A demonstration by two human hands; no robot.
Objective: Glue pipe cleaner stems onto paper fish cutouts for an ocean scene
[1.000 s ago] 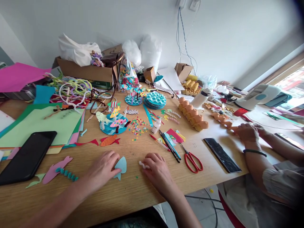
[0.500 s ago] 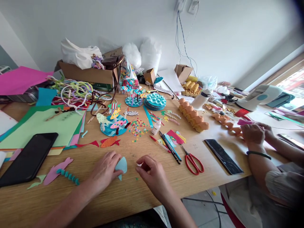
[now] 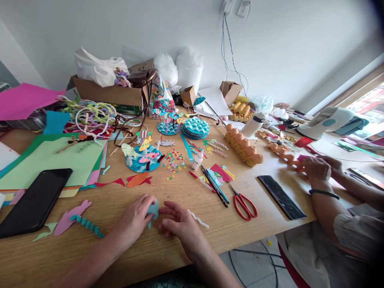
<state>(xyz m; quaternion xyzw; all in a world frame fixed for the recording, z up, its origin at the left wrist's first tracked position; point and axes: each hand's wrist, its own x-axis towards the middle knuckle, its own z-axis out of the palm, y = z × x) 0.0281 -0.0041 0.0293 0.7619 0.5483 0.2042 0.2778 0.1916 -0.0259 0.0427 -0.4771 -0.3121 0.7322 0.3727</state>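
My left hand [image 3: 137, 216] pinches a small light blue paper cut-out [image 3: 154, 209] between thumb and fingers just above the table. Close to its right edge is my right hand [image 3: 180, 222], its fingers apart and nothing seen in them. A white twisted pipe cleaner [image 3: 200, 221] lies on the wood just right of that hand, one end hidden behind it. Left of my left hand are a pink paper fish [image 3: 72, 218] and a coiled teal pipe cleaner [image 3: 87, 225]. An orange paper fish [image 3: 138, 180] lies farther back.
Red-handled scissors [image 3: 244, 206], pencils [image 3: 214, 186] and a glue bottle [image 3: 197, 161] lie or stand ahead to the right. Phones [image 3: 37, 200] rest at both sides. A blue base with paper fish [image 3: 139, 161] stands behind my hands. At right, another person's hands [image 3: 319, 166] work.
My right hand has let go of the white pipe cleaner, now visible on the table, and moved left toward the blue cut-out. The fingers have spread. My left hand keeps its hold.
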